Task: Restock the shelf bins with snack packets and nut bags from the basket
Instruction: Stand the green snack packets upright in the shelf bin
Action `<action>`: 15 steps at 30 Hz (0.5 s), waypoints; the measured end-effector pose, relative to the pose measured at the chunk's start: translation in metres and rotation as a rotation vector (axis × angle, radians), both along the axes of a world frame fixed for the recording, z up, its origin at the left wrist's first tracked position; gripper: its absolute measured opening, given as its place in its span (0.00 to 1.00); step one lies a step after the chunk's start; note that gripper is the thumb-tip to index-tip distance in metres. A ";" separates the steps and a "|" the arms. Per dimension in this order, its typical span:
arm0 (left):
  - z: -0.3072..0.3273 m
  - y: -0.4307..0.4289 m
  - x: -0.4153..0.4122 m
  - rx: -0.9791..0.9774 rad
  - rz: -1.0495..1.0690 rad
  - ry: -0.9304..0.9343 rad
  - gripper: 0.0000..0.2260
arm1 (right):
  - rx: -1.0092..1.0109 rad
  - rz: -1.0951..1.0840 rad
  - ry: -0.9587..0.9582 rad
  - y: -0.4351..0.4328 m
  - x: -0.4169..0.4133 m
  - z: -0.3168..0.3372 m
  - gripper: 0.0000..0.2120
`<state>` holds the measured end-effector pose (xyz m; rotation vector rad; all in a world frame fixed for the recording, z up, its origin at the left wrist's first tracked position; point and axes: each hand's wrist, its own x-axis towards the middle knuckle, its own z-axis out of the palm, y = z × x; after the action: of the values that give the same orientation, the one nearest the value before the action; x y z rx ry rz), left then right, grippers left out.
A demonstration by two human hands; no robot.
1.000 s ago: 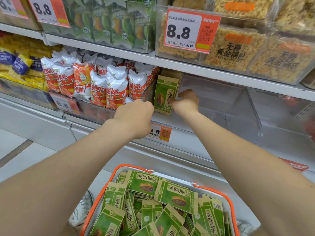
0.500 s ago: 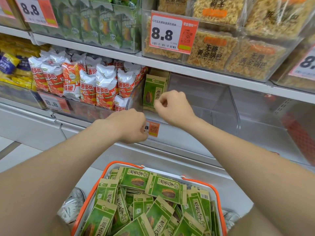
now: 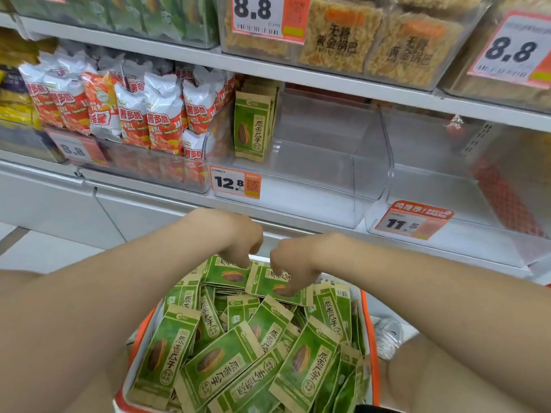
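An orange-rimmed basket [image 3: 373, 338] below me is heaped with several green sunflower-seed packets [image 3: 220, 365]. My left hand [image 3: 238, 242] and my right hand [image 3: 293, 259] hang side by side over the basket's far end. Their fingers point down and touch the topmost packets [image 3: 231, 275] without closing round any. On the shelf above, a clear bin [image 3: 369, 162] holds a few of the same green packets [image 3: 253, 126] standing upright against its left wall. The rest of that bin is bare.
A 12.8 price tag [image 3: 235, 181] is on the bin's front. Left of it is a bin of red and white snack bags [image 3: 158, 114]. To the right is another clear bin [image 3: 477, 204] tagged 11.5. Boxed crisps [image 3: 337, 40] fill the shelf above.
Both hands have dropped from the shelf bin, where they stood beside the upright green packets, down to the basket. Their fists have loosened. The view has tilted downward.
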<state>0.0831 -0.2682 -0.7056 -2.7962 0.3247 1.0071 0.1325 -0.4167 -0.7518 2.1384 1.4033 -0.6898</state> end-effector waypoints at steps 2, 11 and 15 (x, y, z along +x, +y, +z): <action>-0.006 -0.005 0.002 0.026 -0.026 0.009 0.18 | -0.021 -0.041 -0.030 -0.001 -0.006 -0.019 0.18; -0.016 -0.005 0.008 0.015 -0.033 -0.024 0.17 | 0.235 -0.364 0.060 -0.008 -0.012 -0.079 0.38; -0.017 0.001 0.011 0.008 -0.011 -0.029 0.15 | 0.128 -0.395 0.070 -0.007 -0.021 -0.096 0.43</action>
<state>0.0939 -0.2669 -0.7229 -2.7954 0.3318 0.9630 0.1117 -0.4238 -0.8479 2.5495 1.0898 -0.8445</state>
